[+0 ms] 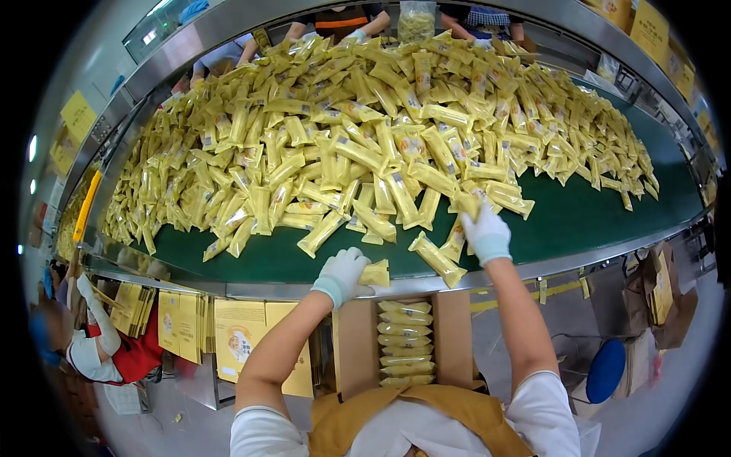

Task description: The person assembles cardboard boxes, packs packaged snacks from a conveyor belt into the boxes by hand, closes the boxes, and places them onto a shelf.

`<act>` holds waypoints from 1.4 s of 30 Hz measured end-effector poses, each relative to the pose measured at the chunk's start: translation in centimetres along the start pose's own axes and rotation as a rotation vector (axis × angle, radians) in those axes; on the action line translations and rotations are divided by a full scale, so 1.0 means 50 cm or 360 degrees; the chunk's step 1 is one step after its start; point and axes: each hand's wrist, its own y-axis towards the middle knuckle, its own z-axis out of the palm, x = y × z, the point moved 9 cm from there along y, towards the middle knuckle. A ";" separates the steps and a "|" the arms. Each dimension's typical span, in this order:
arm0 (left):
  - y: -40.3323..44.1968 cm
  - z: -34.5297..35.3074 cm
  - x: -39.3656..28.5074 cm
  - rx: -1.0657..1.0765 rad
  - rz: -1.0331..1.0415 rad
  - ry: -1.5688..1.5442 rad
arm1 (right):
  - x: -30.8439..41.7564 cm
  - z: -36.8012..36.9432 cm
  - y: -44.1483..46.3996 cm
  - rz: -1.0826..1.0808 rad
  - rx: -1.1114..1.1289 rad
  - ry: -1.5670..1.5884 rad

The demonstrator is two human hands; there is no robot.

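Across the green belt (579, 221), yellow packets (358, 154) are heaped; near the front edge, one packet (378, 273) is pinched by fingers of the left hand (343, 274), a second packet (465, 204) by those of the right hand (487, 231).

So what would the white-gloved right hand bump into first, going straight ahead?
Probably the heap of shiny yellow plastic packets just beyond the right hand, though exact depth is unclear.
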 end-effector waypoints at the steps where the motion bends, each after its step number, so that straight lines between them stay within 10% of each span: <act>1: 0.001 0.002 0.003 0.0052 -0.0005 0.0003 | 0.011 0.053 0.008 0.0014 0.0200 -0.0023; 16: 0.198 -0.110 -0.018 -0.0187 0.0482 0.0318 | 0.121 0.046 -0.117 -0.0671 0.0473 0.0099; 28: 0.077 -0.067 0.104 0.0577 -0.0241 -0.0233 | 0.096 0.058 -0.108 -0.0860 0.0598 -0.0323; 42: 0.030 -0.022 0.064 0.0118 -0.0428 0.0252 | 0.091 0.022 -0.130 -0.1064 0.0134 -0.0221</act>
